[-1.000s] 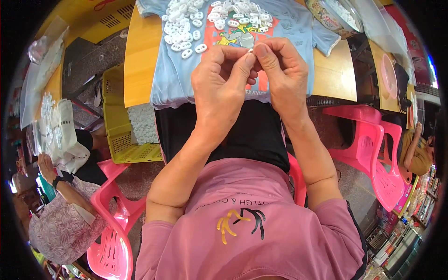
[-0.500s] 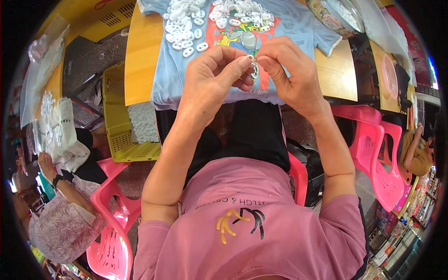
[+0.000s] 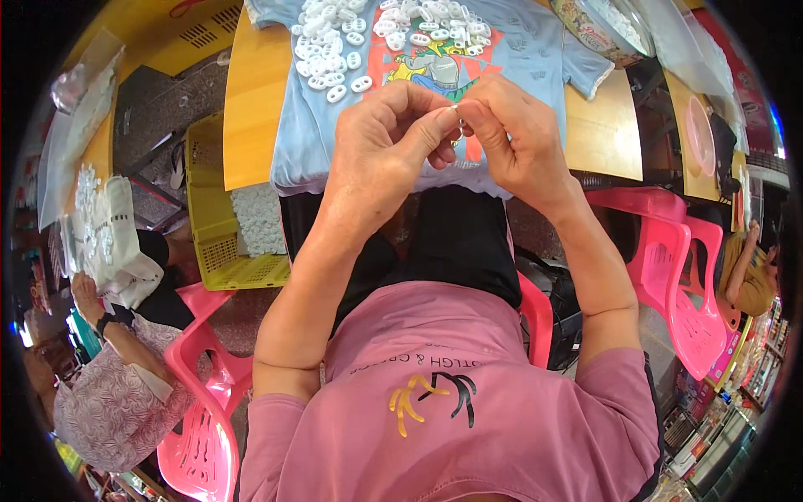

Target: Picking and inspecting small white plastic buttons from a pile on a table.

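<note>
Over the near part of a light-blue T-shirt [image 3: 293, 151] spread on the table, my two hands meet at the fingertips. My left hand [image 3: 376, 151] is closed, thumb and forefinger pinching a small white and shiny piece [image 3: 457, 138] with a rounded, ring-like lower part. From the other side my right hand [image 3: 523, 138] is also closed, thumb and forefinger pinched at the top of that piece. Fingers hide most of it, so its exact kind cannot be told. Beyond my hands lie many small white oval pieces with two holes [image 3: 326, 54], loosely heaped on the shirt.
A round tub [image 3: 598, 33] of white pieces stands at the far right of the wooden table [image 3: 619, 134]. Left of my legs is a yellow crate [image 3: 242, 274] beside a mass of white pieces [image 3: 258, 219]. Pink chairs [image 3: 682, 293] flank me; a person [image 3: 117, 393] sits at left.
Both hands have turned slightly, and the right fingertips have come closer to the left ones. Less of the shiny piece's ring-like part shows now.
</note>
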{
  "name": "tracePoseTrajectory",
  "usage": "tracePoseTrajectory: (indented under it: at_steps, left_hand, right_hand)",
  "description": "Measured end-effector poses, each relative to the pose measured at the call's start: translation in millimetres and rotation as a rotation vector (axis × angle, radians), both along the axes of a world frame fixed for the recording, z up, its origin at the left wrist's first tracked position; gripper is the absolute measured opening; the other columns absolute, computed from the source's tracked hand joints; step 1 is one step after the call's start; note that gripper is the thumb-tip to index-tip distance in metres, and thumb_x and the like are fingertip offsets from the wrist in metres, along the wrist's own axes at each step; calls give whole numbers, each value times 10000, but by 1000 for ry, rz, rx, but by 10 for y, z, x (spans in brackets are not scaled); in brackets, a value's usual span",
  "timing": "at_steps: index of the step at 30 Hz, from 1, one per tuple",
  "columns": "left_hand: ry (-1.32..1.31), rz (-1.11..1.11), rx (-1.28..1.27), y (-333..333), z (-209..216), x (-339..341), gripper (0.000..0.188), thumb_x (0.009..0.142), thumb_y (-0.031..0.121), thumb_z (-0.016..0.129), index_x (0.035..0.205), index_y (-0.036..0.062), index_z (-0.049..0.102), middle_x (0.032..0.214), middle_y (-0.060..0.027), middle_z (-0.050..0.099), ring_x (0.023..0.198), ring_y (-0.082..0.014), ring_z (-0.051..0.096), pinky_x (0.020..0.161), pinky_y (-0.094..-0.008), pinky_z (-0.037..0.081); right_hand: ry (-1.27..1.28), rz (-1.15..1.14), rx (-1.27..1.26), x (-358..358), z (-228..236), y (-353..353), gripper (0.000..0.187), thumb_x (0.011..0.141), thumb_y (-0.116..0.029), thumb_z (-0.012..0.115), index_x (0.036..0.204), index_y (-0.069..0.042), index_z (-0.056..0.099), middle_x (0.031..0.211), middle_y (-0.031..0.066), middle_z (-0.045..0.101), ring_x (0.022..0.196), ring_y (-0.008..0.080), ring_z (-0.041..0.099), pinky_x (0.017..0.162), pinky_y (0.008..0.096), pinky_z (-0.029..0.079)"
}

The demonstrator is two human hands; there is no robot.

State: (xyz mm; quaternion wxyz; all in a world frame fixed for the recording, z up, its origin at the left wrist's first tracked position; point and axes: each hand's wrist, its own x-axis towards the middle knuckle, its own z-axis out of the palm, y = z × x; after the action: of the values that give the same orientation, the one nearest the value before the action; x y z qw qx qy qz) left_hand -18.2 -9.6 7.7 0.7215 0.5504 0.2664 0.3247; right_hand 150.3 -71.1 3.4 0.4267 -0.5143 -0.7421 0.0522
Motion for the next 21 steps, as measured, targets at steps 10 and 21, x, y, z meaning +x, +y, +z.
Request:
tracePoseTrajectory:
  at_steps: [10,21]
  left_hand:
    - [2,36,-132,107,-119,-58,162,909,120,630,922,-40,606,792,-90,644,675,-132,615,616,-255,495]
    - [99,-61,-43,64,-31,-150,152,900,122,639,925,-24,605,785,-58,646,693,-98,594,614,-239,468]
  right_hand:
    - [49,26,-105,85,28,94,173,953,-171,571,912,-4,559,793,104,546,651,237,526,597,318,434]
    - [-161,153,-75,93,121,47,101,905,-73,602,913,13,549,822,133,560,698,319,555,607,379,463]
